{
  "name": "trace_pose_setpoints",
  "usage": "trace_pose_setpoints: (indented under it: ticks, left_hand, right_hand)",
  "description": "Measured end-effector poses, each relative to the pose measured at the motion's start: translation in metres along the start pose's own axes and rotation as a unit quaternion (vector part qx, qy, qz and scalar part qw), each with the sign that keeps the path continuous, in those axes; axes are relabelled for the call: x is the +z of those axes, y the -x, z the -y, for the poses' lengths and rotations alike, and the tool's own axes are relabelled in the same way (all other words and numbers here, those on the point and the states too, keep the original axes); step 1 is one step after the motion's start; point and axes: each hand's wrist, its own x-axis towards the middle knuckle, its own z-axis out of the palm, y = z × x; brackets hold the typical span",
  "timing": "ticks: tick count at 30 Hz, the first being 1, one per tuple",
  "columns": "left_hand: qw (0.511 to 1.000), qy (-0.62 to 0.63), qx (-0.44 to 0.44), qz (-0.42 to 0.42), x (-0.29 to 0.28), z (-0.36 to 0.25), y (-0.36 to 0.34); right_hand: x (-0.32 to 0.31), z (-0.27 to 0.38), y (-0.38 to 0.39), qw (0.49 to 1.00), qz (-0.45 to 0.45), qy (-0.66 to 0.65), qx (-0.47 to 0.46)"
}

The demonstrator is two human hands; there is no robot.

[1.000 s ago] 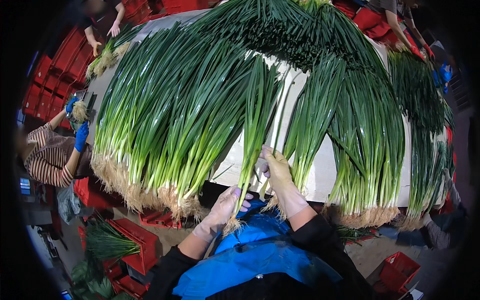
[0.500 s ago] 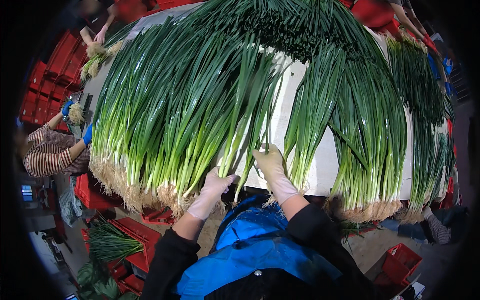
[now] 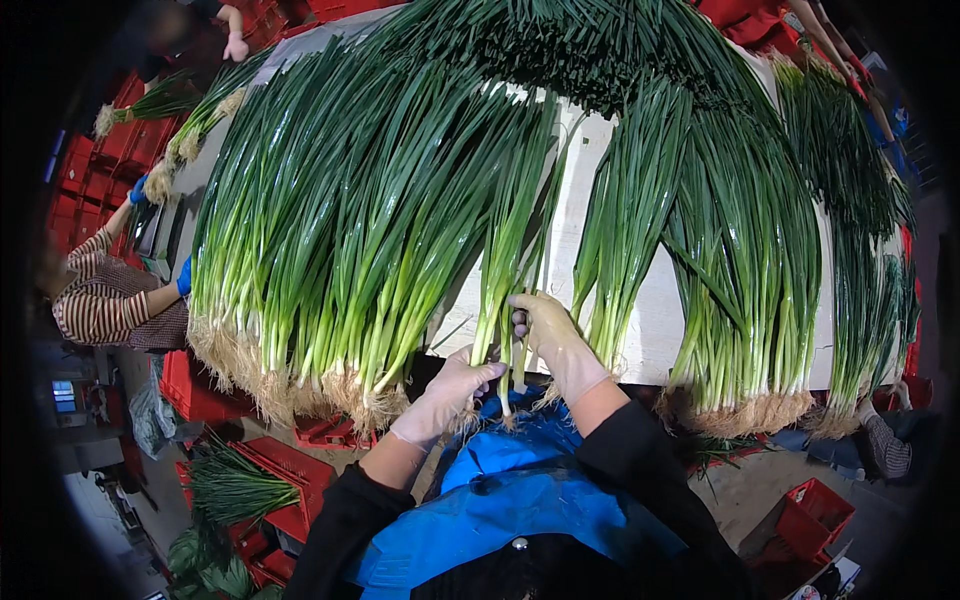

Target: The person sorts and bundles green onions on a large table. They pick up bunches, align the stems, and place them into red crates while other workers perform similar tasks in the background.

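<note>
A small bunch of green onions (image 3: 492, 275) stands in front of me, with pale stalks and long dark leaves pointing away. My left hand (image 3: 456, 388), in a thin whitish glove, is closed round the lower stalks near the roots. Higher up on the right, my right hand (image 3: 555, 335), gloved too, has its fingers curled against a stalk of the bunch. One white root end (image 3: 506, 405) hangs between the hands over my blue apron (image 3: 520, 475). To the left lies a thick row of green onions (image 3: 330, 250); smaller bundles (image 3: 630, 220) lie to the right.
A pale tabletop (image 3: 640, 325) shows between the bundles. More green onions (image 3: 560, 45) are heaped at the far side. Co-workers stand left, far and right; one in striped sleeves (image 3: 100, 315) wears blue gloves. Red crates (image 3: 290, 480) flank me on the floor.
The bunch and my left hand have moved slightly right, bringing the hands closer together. A stalk's root end now hangs between them. At the far left, a co-worker's hand has left the bundles.
</note>
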Motion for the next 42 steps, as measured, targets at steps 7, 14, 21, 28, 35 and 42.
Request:
trace_pose_setpoints:
  ticks: [7,14,21,28,35,42]
  left_hand:
    - [0.971,0.190,-0.042,0.138,0.006,0.007,0.010]
    - [0.959,0.243,-0.065,0.128,0.002,0.016,0.010]
    - [0.988,0.128,-0.043,0.072,0.026,-0.015,0.022]
    - [0.983,0.168,-0.010,0.067,0.030,0.011,-0.006]
    - [0.988,0.141,0.031,0.046,0.038,-0.006,0.005]
    - [0.987,0.122,0.033,0.101,0.023,-0.003,0.006]
  right_hand:
    - [-0.009,0.013,0.037,0.996,0.058,-0.063,0.011]
    - [-0.032,-0.003,0.062,0.979,0.098,-0.167,-0.063]
    - [-0.046,-0.025,0.109,0.981,0.151,-0.049,-0.116]
    - [-0.090,0.014,0.208,0.970,0.098,0.155,-0.162]
    - [-0.293,0.022,0.299,0.873,-0.097,0.004,-0.477]
    - [-0.493,0.066,0.425,0.747,-0.483,0.187,-0.417]
